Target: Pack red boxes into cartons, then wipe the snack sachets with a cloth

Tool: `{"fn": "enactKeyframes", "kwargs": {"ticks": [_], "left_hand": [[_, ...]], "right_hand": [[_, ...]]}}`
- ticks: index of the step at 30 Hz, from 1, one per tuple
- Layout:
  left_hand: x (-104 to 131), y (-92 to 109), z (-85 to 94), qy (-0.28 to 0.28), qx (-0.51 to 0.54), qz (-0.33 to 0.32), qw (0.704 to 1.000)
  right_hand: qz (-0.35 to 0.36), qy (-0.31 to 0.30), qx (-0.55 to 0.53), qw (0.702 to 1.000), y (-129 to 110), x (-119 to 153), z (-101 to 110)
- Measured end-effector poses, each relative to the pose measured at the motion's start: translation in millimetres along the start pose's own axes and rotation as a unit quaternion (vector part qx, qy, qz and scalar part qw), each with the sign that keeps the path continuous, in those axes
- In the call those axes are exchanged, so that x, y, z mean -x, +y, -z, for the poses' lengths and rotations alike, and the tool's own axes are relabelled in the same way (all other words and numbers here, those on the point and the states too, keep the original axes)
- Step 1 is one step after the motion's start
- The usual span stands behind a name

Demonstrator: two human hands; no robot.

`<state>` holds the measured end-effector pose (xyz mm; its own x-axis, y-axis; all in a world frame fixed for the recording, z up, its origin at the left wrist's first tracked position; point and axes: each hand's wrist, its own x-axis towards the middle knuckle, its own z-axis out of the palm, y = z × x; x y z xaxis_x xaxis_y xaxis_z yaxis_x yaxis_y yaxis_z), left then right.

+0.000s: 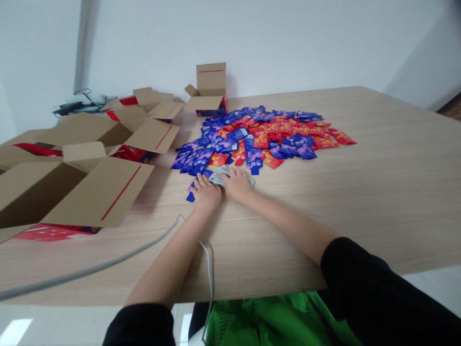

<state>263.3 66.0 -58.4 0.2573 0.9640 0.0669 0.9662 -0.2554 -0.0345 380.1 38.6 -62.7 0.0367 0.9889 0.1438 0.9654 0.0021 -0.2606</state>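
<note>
My right hand is closed over a crumpled grey cloth, at the near edge of a pile of small packets. Part of the cloth shows beneath its fingers and past its right side. Just to the left, my left hand lies flat with its fingers apart, over a blue packet and against the cloth's edge. Blue-purple packets and red-orange packets lie jumbled beyond both hands, many overlapping.
Several open cardboard boxes stand along the left side, flaps spread. Another open box is behind the pile by the wall. A grey cable crosses the table at the front left. Dark wiry items lie at the back left.
</note>
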Motion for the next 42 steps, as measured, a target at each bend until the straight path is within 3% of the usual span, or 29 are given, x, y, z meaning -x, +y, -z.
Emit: {"fn": "enactKeyframes", "kwargs": {"ticks": [4,8,11,14,17,21,27,32,34,38,42], "left_hand": [[-10.4,-2.6,1.9,0.021,0.012,0.012,1.0],[-10.7,1.3,5.8,0.005,0.017,0.023,1.0],[-6.3,11.8,10.1,-0.005,0.011,0.017,1.0],[0.3,33.7,14.2,-0.022,0.004,-0.048,0.999],[4.5,61.5,15.2,-0.067,0.031,-0.132,0.989],[3.9,82.3,9.6,-0.095,0.056,-0.134,0.985],[8.3,66.2,3.3,-0.095,0.054,-0.173,0.979],[27.2,52.0,10.4,-0.149,0.051,-0.243,0.957],[40.6,48.7,12.2,-0.175,0.051,-0.296,0.938],[72.4,43.8,10.9,-0.158,0.046,-0.328,0.93],[102.2,42.3,11.4,-0.138,0.064,-0.347,0.926]], "right_hand": [[-0.009,-0.001,-0.022,1.0,16.6,0.9,7.2],[-0.09,0.02,-0.043,0.995,63.5,-10.2,26.1],[-0.14,0.018,-0.063,0.988,102.2,-18.4,37.1],[-0.133,0.0,-0.09,0.987,118.8,-15.8,37.5],[-0.102,-0.012,-0.115,0.988,109.9,-0.9,30.4],[-0.045,-0.034,-0.158,0.986,91.7,23.7,23.1],[-0.026,-0.042,-0.221,0.974,106.6,33.9,27.5],[-0.025,0.039,-0.243,0.969,117.9,21.1,40.1],[-0.005,0.04,-0.204,0.978,113.2,21.8,43.0],[0.033,-0.031,-0.028,0.999,93.5,52.4,41.6],[0.021,-0.014,0.049,0.998,81.6,103.6,37.9]]}}
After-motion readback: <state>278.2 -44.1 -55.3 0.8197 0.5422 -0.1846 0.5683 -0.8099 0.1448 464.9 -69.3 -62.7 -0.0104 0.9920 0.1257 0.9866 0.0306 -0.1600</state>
